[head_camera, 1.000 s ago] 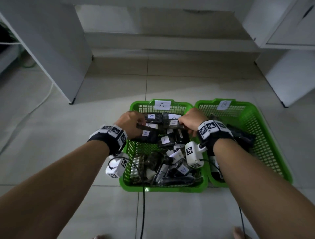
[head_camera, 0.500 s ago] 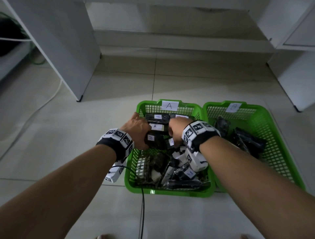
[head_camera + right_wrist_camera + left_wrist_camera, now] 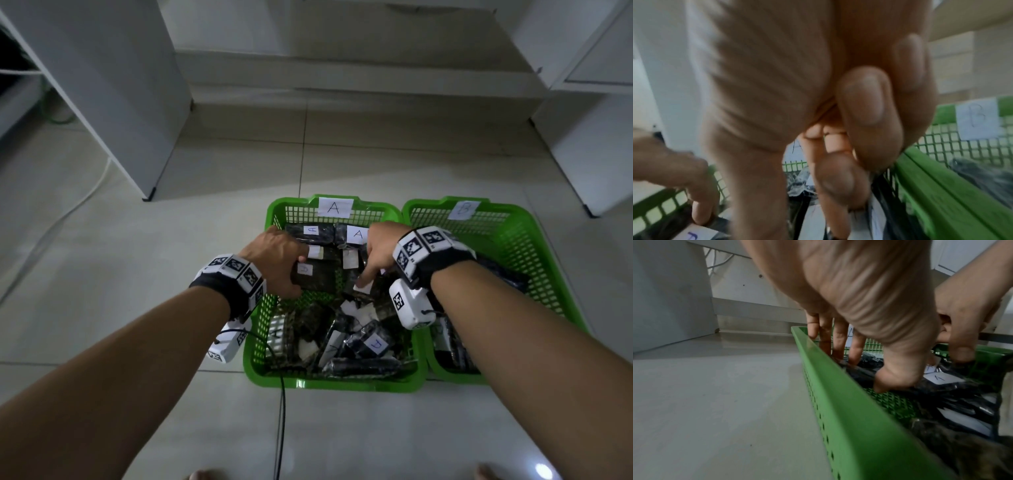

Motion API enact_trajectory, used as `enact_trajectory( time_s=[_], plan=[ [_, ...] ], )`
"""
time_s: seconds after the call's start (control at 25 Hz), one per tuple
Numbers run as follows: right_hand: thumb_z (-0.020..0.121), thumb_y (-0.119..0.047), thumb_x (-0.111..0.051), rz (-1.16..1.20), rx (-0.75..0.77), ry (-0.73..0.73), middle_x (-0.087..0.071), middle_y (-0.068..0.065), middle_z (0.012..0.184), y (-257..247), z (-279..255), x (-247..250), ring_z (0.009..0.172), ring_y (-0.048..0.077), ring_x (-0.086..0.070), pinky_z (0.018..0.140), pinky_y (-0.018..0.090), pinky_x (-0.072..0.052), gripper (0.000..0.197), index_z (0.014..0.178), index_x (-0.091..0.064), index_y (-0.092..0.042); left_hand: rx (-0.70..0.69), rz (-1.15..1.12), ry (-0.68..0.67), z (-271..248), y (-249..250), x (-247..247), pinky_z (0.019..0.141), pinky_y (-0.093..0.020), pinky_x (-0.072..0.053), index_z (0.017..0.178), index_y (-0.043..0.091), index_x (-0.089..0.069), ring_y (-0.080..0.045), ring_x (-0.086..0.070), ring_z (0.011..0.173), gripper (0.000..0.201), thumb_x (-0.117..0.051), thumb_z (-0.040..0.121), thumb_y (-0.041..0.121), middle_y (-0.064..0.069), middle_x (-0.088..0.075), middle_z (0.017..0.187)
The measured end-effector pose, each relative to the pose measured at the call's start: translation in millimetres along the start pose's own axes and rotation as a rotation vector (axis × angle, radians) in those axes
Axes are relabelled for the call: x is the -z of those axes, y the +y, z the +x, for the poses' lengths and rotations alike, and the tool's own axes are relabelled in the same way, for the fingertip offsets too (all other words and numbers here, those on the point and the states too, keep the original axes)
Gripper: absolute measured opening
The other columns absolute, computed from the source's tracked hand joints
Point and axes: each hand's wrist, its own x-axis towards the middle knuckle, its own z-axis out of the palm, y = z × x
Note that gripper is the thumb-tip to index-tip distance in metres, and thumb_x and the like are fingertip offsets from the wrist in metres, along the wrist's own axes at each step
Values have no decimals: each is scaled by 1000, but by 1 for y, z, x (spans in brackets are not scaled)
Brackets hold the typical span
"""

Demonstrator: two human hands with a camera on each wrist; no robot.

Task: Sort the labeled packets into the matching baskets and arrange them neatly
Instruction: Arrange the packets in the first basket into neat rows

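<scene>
Two green plastic baskets with mesh walls sit side by side, touching, on a pale, shiny tiled floor point(image 3: 171, 257). The left basket point(image 3: 329, 385) has a white paper tag with an A on its far wall. The right basket point(image 3: 534, 240) has a tag with a B.

The A basket is full of dark, shiny, crinkly packets, each with a small white paper label. Near the far wall the packets lie flat in neat rows, long sides running left to right. One there shows a clear A label point(image 3: 358, 234). In the near half, the packets point(image 3: 363, 365) lie in a jumble, pointing all ways.

The left hand point(image 3: 277, 260) has its grip on a flat dark packet point(image 3: 317, 279) by the basket's left wall, thumb at the near edge and fingers down at the far side. That packet lies flat, long side left to right. The right hand point(image 3: 378, 253) has its ring and little fingers curled in, while its thumb and other fingers reach down among the packets in the middle. I cannot tell if it pinches one.

Half a second ago both hands were a little farther back in the basket; now they are nearer the middle, and some green mesh floor shows beside the held packet.
</scene>
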Motion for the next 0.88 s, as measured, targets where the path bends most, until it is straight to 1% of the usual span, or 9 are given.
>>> enact_trajectory(
  time_s=[0.04,0.12,0.24,0.36,0.48,0.6,0.72,0.8,0.88],
  plan=[
    [59,-43,-95,50,-6,48,-69,-1,66,2,1,0,65,18,-66,57,25,-50,40,69,-72,-12,16,-28,3,0,1,2,78,-22,-41,100,26,-61,-12,-63,79,37,-66,73,50,10,-66,86],
    [63,-33,-94,99,13,88,-73,-1,76,4,4,-2,74,17,-70,56,22,-46,30,79,-78,-13,24,-38,-38,1,3,2,78,-21,-38,104,26,-61,-12,-62,81,35,-68,76,46,10,-67,91],
    [67,-26,-93,84,38,93,-73,0,85,-1,7,-12,80,18,-70,60,24,-52,26,85,-78,-14,-4,32,-51,8,8,-6,91,-27,-47,110,24,-64,-15,-60,96,34,-66,84,45,7,-64,107],
    [74,-13,-85,30,-33,241,-71,3,87,3,9,-11,79,20,-68,71,32,-59,20,88,-70,-11,17,-39,-125,14,7,-12,87,-28,-55,109,19,-68,-16,-64,98,22,-65,89,27,3,-66,110],
    [78,-13,-81,-33,-61,282,-65,3,90,11,8,-8,80,22,-64,69,32,-53,24,93,-63,-12,-8,-113,-207,17,6,-19,86,-30,-57,100,18,-75,-15,-69,97,21,-59,86,18,2,-72,104],
    [76,-13,-82,-48,-42,308,-65,2,94,10,9,-5,86,23,-64,74,34,-55,29,97,-63,-13,-5,-119,-201,21,5,-22,91,-29,-56,105,21,-74,-16,-67,104,26,-61,85,13,4,-69,112],
    [74,-14,-84,-116,9,262,-66,2,100,9,13,-8,92,25,-65,75,32,-52,35,104,-64,-16,6,-142,-215,22,5,-21,95,-31,-54,114,24,-72,-15,-64,112,34,-60,85,12,5,-66,122],
    [79,-13,-82,-155,-2,288,-70,3,99,12,14,-12,87,24,-65,78,33,-55,26,102,-70,-14,71,-255,-174,20,0,-15,90,-25,-56,115,25,-72,-11,-63,108,34,-57,88,10,6,-66,122],
    [82,-13,-79,-141,-20,316,-72,1,96,17,12,-12,79,21,-62,76,32,-54,19,101,-76,-17,119,-367,-82,17,-8,-3,76,-13,-51,111,23,-73,-6,-63,98,32,-55,90,7,7,-69,118]
  ],
)
